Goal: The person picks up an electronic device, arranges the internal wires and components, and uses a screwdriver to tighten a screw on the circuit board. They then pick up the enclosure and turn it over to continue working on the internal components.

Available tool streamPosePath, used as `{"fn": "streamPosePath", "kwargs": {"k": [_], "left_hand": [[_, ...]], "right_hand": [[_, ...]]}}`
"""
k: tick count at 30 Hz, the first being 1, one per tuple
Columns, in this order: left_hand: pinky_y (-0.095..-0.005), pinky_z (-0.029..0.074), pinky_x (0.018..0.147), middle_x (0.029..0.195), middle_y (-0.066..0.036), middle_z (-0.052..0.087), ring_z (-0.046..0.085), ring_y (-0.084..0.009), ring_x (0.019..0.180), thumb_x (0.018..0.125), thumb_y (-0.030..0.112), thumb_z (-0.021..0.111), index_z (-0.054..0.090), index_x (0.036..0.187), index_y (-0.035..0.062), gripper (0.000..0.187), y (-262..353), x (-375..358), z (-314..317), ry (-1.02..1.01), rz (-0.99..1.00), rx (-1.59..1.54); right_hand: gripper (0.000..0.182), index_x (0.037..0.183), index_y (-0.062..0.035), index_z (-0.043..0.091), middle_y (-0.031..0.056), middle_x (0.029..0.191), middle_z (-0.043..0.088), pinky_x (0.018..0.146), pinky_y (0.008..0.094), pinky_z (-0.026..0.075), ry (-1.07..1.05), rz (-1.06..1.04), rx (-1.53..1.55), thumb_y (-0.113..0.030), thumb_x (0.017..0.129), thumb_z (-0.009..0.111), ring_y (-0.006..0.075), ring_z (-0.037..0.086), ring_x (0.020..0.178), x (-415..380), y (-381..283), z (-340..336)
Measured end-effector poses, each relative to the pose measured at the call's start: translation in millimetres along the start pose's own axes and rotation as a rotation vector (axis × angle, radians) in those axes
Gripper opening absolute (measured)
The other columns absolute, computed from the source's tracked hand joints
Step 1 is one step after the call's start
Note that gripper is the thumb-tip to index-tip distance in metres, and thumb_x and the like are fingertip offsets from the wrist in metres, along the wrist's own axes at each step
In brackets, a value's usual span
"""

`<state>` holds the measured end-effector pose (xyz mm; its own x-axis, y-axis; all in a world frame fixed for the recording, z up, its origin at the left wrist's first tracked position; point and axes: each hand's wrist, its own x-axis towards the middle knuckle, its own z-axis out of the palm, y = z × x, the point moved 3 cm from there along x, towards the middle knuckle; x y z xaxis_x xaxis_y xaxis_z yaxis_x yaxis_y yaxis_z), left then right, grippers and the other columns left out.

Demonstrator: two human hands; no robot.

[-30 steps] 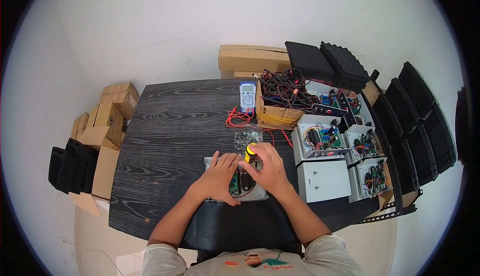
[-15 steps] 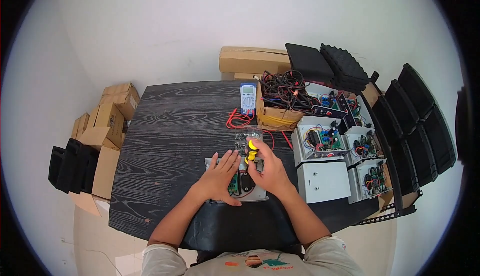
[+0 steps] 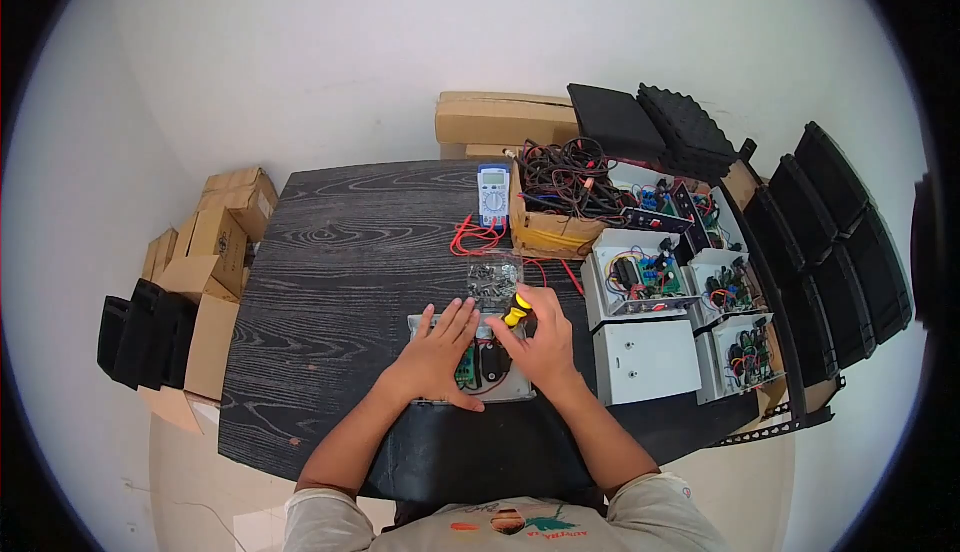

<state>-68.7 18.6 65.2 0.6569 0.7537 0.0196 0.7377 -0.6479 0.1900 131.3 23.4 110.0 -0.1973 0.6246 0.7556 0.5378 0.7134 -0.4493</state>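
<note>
My right hand [image 3: 545, 344] grips a screwdriver with a yellow and black handle [image 3: 517, 311], tilted over the upper right part of an open metal box [image 3: 520, 389]. Inside that box a green circuit board [image 3: 465, 364] and a black part [image 3: 492, 360] show between my hands. Laid flat with its fingers spread, my left hand [image 3: 437, 357] rests over the left side of the box and covers much of it. Just beyond the box lies a clear bag or tray of small metal pieces [image 3: 493, 280]. The screwdriver's tip is hidden or too small to make out.
A multimeter [image 3: 493, 195] with red leads [image 3: 476, 240] lies farther back. Right of it stands a carton of tangled cables [image 3: 565, 235]. Several white boxes with circuit boards [image 3: 640, 274] and one closed white box [image 3: 654, 362] fill the table's right side. Cardboard boxes [image 3: 215, 242] stand at left.
My right hand has shifted slightly right, and the screwdriver's handle has swung from near upright to leaning toward the upper right. My left hand has stayed in place.
</note>
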Motion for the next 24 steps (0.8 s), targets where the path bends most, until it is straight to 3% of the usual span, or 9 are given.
{"fn": "streamPosePath", "kwargs": {"k": [3, 6, 9, 15, 18, 24], "left_hand": [[-0.0645, 0.007, 0.128, 0.173, -0.03, 0.016, 0.012, -0.0413, 0.163, 0.059, 0.092, 0.073, 0.021, 0.165, -0.0079, 0.155, 0, 0, -1, 0.01, -0.001, -0.009], [-0.0645, 0.007, 0.128, 0.173, -0.03, 0.017, 0.012, -0.0414, 0.163, 0.058, 0.091, 0.074, 0.021, 0.165, -0.008, 0.155, 0, 0, 0, 0.011, -0.004, -0.023], [-0.0646, 0.007, 0.128, 0.173, -0.03, 0.017, 0.012, -0.0416, 0.163, 0.058, 0.091, 0.074, 0.021, 0.165, -0.008, 0.155, 0, 0, 0, 0.015, -0.002, -0.021], [-0.0649, 0.007, 0.128, 0.173, -0.029, 0.016, 0.011, -0.0416, 0.163, 0.059, 0.092, 0.073, 0.019, 0.165, -0.0077, 0.155, 1, 0, 1, 0.0, -0.006, 0.001], [-0.0651, 0.007, 0.128, 0.173, -0.029, 0.016, 0.011, -0.0414, 0.163, 0.059, 0.092, 0.073, 0.019, 0.165, -0.0074, 0.154, 0, 0, 0, 0.001, -0.004, 0.002], [-0.0658, 0.007, 0.128, 0.173, -0.029, 0.016, 0.011, -0.0418, 0.163, 0.06, 0.09, 0.075, 0.02, 0.165, -0.0069, 0.153, 0, -1, 0, 0.022, -0.003, -0.039]], "right_hand": [[0.063, 0.143, -0.0003, 0.047, 0.023, 0.121, 0.068, 0.083, 0.0405, 0.061, 0.0, 0.052, 0.256, -0.001, 0.089, 0.079, 0.0354, 0.072, 0.107, 1, 1, 3], [0.059, 0.141, -0.0001, 0.049, 0.0234, 0.118, 0.068, 0.081, 0.0415, 0.061, -0.069, 0.024, 0.198, -0.001, 0.089, 0.078, 0.0367, 0.073, 0.103, -1, 2, 4], [0.058, 0.143, 0.0015, 0.049, 0.0242, 0.125, 0.067, 0.088, 0.0407, 0.061, -0.08, 0.017, 0.086, 0.002, 0.089, 0.072, 0.0371, 0.074, 0.109, 1, -6, -3], [0.061, 0.149, -0.0038, 0.05, 0.0237, 0.137, 0.065, 0.095, 0.044, 0.059, -0.196, 0.0, 0.173, -0.003, 0.091, 0.071, 0.0404, 0.069, 0.118, 16, -19, -9], [0.062, 0.146, 0.0036, 0.048, 0.0256, 0.135, 0.065, 0.094, 0.0428, 0.06, -0.215, 0.02, 0.135, -0.003, 0.091, 0.076, 0.0402, 0.072, 0.113, 16, -18, -11], [0.063, 0.149, 0.0015, 0.042, 0.027, 0.128, 0.068, 0.09, 0.0471, 0.061, -0.071, -0.036, 0.134, -0.001, 0.094, 0.074, 0.0413, 0.073, 0.108, -11, -11, -8]]}}
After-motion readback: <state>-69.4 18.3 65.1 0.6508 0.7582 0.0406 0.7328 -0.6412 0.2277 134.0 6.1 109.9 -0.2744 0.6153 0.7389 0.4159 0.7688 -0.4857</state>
